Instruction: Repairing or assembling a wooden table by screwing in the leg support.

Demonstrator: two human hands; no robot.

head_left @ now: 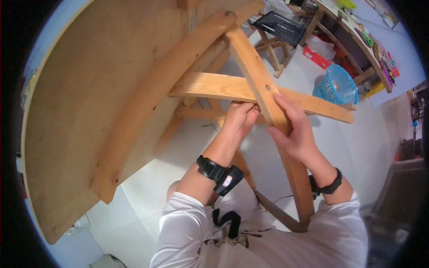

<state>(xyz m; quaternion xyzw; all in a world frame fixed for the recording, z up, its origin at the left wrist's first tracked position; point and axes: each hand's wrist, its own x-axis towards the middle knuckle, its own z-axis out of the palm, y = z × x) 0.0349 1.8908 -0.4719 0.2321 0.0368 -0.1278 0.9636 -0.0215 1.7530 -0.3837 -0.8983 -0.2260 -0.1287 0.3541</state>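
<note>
Judging by the hands, leg-brace fitting is in progress on the big round plywood table (pixel 89 102) tipped on its side. Right hand (pixel 297 129) is wrapping the long diagonal wooden slat (pixel 257 76), grip closed around it just below its 1 hole. Left hand (pixel 241 117) is pinching underneath at the joint where the pale horizontal wooden crossbar (pixel 214 87) is crossing; what it's holding, can't tell. Next move probably needs alignment at that crossing.

Tabletop (pixel 80 111): on its edge at the left, underside facing right.
Leg (pixel 263 94): crosses over the crossbar (pixel 214 87), between both hands.
Basket (pixel 336 85): on the floor (pixel 178 152), right of the crossbar.
Stool (pixel 275 47): behind, left of the basket.
</note>
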